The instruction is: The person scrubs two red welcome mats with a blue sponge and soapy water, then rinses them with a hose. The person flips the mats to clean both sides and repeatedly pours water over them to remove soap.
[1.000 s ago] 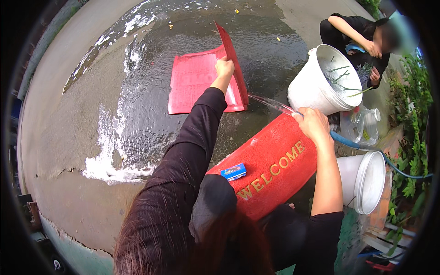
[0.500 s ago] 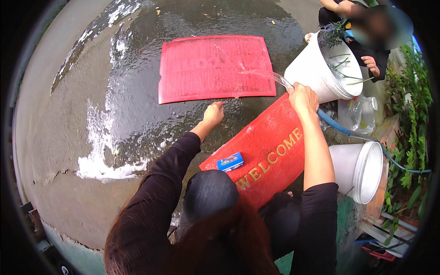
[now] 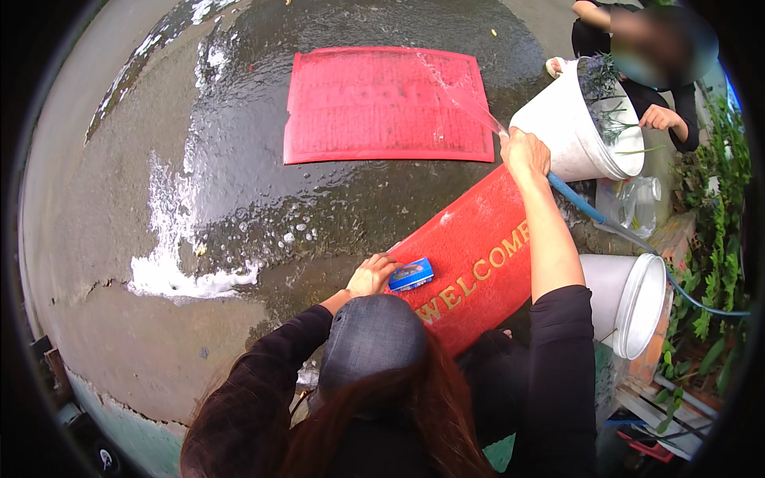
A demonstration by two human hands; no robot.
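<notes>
I see the floor (image 3: 263, 187) dark and wet through the middle, with a ragged strip of white foam (image 3: 183, 275) toward the left. Flat on that wet stretch lies the far mat (image 3: 386, 103): pinkish red, glossy with water, roughly rectangular, its face crossed by fine lines and dark, grimy marks, with a small notch in its left edge. The near mat (image 3: 470, 239) lies slantwise closer to me, a stronger red with a grainy surface, a few pale patches and gold letters; its lower end runs out of sight by the knees. A tilted white pail (image 3: 550, 123) is beyond its upper right end. The blue hose (image 3: 586, 209) comes in from the right, and a clear stream of water (image 3: 454, 94) leaves its tip across the far mat's right part. My hands are well apart: the right hand (image 3: 526, 153) is wrapped around the hose near its tip; the left hand (image 3: 371, 276) has its fingers at the left end of a small blue box (image 3: 411, 275) on the near mat, and I cannot tell whether they grip it.
</notes>
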